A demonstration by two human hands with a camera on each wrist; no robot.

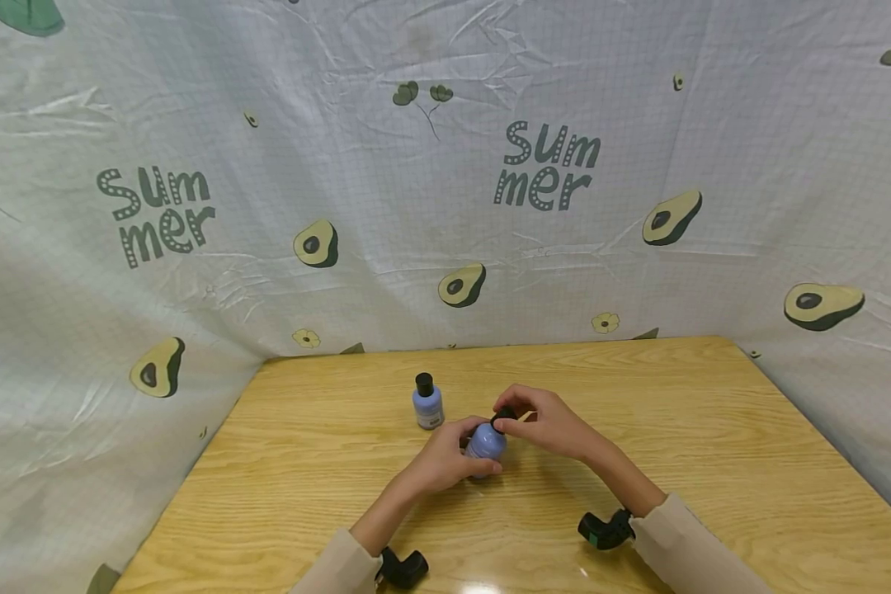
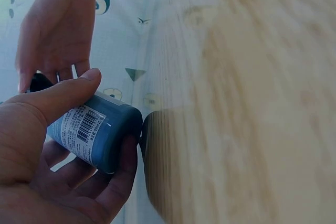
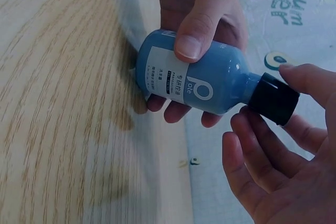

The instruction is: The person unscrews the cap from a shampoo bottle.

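A blue bottle (image 1: 486, 442) with a black cap is held tilted over the wooden table, its cap towards the right hand. The left hand (image 1: 444, 459) grips its body, thumb on one side and fingers round the other. In the right wrist view the right hand (image 3: 283, 166) pinches the black cap (image 3: 274, 99) between thumb and fingers; the cap sits at the bottle's neck. The bottle's label (image 3: 167, 75) faces that camera, while a barcode (image 2: 88, 126) shows in the left wrist view. A second blue bottle (image 1: 427, 407) with a black cap stands upright behind the left hand.
The wooden table (image 1: 327, 462) reaches back to a pale curtain (image 1: 386, 190) printed with avocados and "summer" lettering, which also hangs at both sides. Black devices (image 1: 605, 530) are strapped at both wrists, beside the beige sleeves.
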